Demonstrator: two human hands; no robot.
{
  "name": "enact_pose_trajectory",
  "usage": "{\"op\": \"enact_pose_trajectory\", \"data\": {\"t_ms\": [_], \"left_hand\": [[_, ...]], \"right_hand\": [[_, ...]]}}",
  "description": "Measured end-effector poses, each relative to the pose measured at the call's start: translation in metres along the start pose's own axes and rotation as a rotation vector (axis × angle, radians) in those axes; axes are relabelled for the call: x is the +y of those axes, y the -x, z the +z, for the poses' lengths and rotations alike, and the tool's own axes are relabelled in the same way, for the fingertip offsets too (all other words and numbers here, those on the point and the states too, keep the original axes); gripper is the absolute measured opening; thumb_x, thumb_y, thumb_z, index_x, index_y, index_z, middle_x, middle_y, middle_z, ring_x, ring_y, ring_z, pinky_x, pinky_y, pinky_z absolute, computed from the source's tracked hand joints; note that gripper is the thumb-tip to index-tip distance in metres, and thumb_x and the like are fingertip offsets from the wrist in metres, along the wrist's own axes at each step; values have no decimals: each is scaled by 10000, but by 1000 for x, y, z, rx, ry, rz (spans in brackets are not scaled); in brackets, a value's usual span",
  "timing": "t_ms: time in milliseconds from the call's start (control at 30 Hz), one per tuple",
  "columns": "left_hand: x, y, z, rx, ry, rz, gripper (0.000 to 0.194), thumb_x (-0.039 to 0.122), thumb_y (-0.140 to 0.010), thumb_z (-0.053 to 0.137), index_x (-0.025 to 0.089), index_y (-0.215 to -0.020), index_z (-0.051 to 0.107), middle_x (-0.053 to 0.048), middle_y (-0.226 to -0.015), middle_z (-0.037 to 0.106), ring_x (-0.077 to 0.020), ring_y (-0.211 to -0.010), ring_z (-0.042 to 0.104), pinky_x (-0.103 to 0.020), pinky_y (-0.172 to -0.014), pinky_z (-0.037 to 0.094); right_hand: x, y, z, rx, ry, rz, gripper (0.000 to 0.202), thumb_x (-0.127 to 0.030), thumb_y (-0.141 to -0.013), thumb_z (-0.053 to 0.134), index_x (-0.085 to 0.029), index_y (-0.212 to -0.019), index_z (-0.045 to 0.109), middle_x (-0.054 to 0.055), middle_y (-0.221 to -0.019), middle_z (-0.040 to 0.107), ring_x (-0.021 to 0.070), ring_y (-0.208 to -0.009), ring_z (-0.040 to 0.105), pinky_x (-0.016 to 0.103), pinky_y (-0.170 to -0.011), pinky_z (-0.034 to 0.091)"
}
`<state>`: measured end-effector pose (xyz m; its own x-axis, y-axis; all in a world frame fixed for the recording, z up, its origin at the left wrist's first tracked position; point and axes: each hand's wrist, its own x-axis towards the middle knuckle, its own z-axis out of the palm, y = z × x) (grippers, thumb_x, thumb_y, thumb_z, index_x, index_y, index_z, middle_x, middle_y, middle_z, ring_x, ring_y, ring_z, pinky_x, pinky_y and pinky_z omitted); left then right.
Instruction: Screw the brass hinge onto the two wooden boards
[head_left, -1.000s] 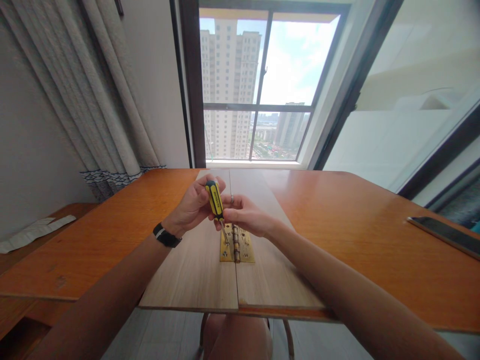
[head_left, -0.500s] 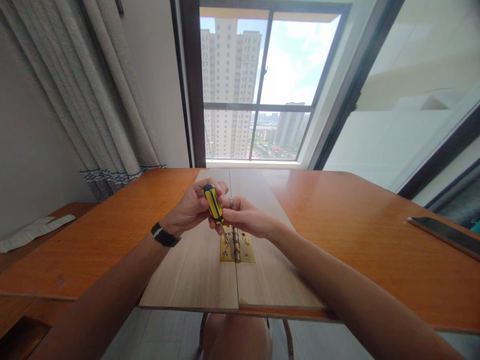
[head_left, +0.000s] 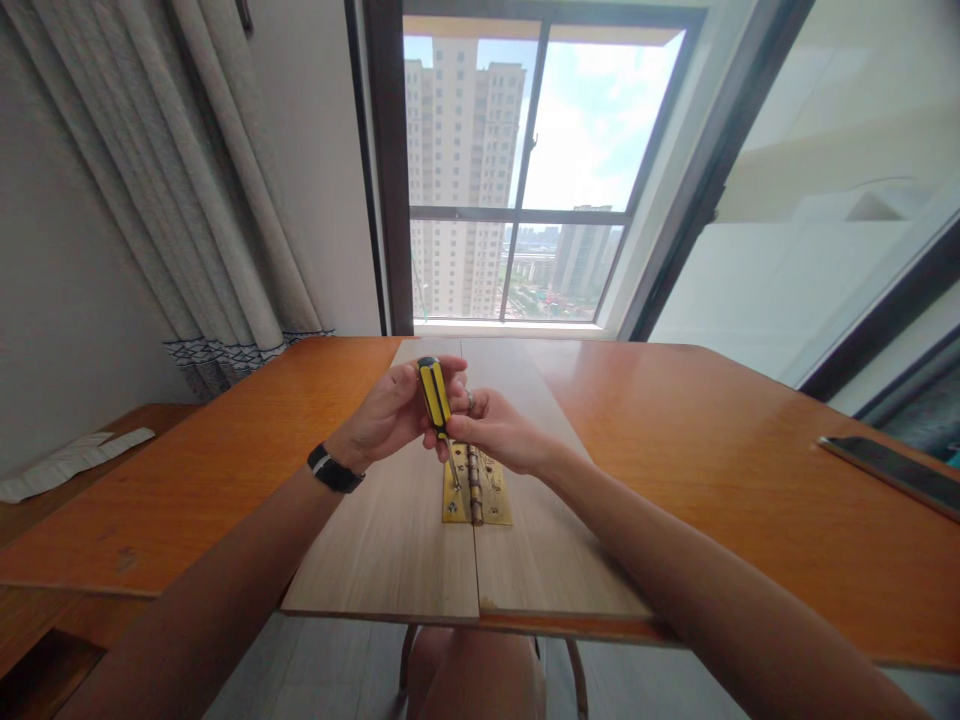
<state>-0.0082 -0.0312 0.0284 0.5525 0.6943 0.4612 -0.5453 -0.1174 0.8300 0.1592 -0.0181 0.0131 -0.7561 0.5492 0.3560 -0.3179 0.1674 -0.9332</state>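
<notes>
A yellow-and-black screwdriver (head_left: 434,397) stands tilted, its shaft pointing down to a screw in the left leaf of a brass hinge (head_left: 475,500). My left hand (head_left: 390,410), with a black band on its wrist, has its fingers curled loosely behind the handle and its thumb beside it. Lower down, my right hand (head_left: 499,432) pinches the screwdriver near its collar, a ring on one finger. The hinge lies flat across the seam of two pale wooden boards (head_left: 390,560). Screw heads show in its left leaf, while my fingers partly cover its far end.
Under the boards is an orange-brown wooden table (head_left: 675,430). A dark phone (head_left: 892,475) lies at its right edge. White paper strips (head_left: 75,465) rest on a lower surface at the left. Behind the table are a window (head_left: 517,215) and a grey curtain (head_left: 217,200).
The screwdriver's handle has turned and come more upright. My left thumb has slid off the handle's front, and those fingers have loosened. My right hand keeps its pinch low down.
</notes>
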Motion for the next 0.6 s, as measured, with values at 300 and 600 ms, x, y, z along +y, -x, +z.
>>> {"op": "enact_pose_trajectory", "data": {"t_ms": [300,600], "left_hand": [[-2,-4,-1,-32,35,127,380,374,-639,876,176,-806,599,34,-758,505,-62,-626,511,-133,-529,529],[-3,-4,-2,7,24,68,461,562,-702,772,195,-937,621,13,-810,518,-79,-559,509,-169,-390,487]], "right_hand": [[-1,-1,2,-88,-124,63,430,-523,-777,737,-111,-871,656,59,-765,710,125,-636,653,256,-647,502],[4,-1,0,24,-1,-7,315,-409,-791,761,-109,-835,676,43,-774,706,99,-640,642,230,-653,487]]}}
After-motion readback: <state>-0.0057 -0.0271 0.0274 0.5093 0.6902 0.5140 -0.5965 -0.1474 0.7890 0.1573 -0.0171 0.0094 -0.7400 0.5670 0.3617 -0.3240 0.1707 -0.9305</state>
